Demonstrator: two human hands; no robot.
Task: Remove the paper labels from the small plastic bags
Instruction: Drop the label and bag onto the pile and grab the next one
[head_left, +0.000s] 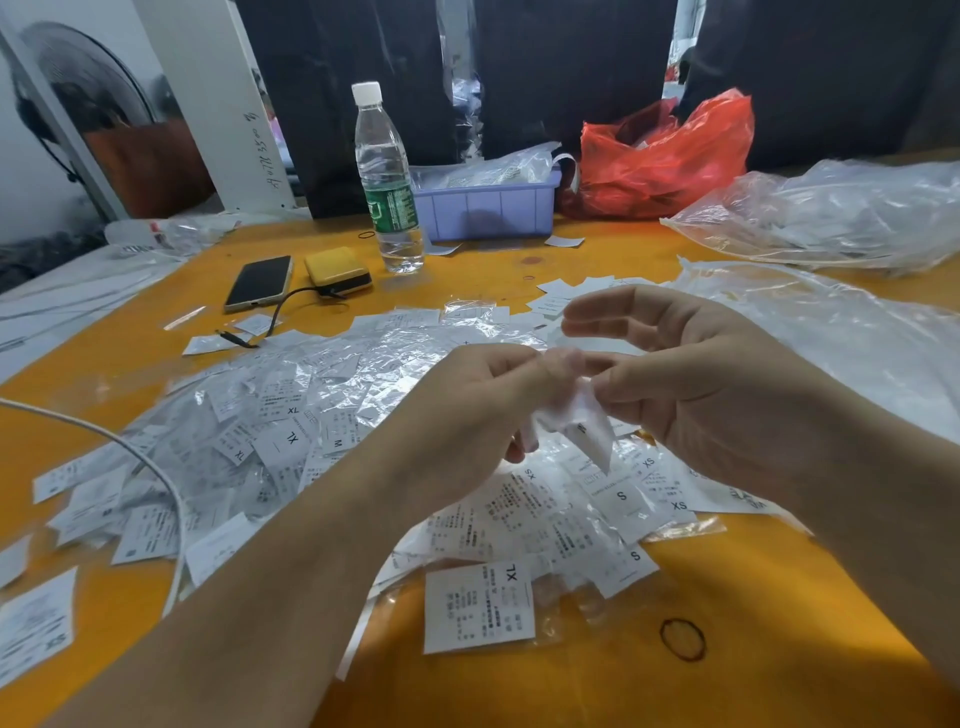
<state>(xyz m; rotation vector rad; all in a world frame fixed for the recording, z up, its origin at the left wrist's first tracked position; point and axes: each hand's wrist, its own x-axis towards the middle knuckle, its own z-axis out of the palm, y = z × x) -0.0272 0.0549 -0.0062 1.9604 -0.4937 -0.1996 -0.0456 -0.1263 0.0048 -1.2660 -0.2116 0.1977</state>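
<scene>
Head view: taking the water bottle (387, 176) as landmark, a dark fan (85, 98) far to its left is seen only through a hazy pane and is cut by the frame edge. Left of the bottle and nearer the camera, a dark phone (258, 283) and a yellow power bank (337, 271) lie on the orange table (519, 691); handwriting on the white panel (244, 104) behind and left of the bottle cannot be read. The bottle's green label carries print too small to make out. In front of the bottle, a heap of small plastic bags (322, 410) with paper labels is spread; sizes XL, M, S and XS can be read, while the finer print is illegible. A white cable (156, 467) crosses the heap's left part. Below the bottle, the left hand (467, 410) and, to the right of it, the right hand (696, 384) are raised over the heap, both pinching one small bag with its label (582, 421), which is motion-blurred; bag and paper cannot be told apart there. The right hand's other fingers are spread loosely. Just right of the bottle stands a lilac bin (493, 208), its contents veiled by plastic film. Further right sit a red bag (665, 156), contents hidden, and large clear bags (831, 218), cut off at the frame edge.
</scene>
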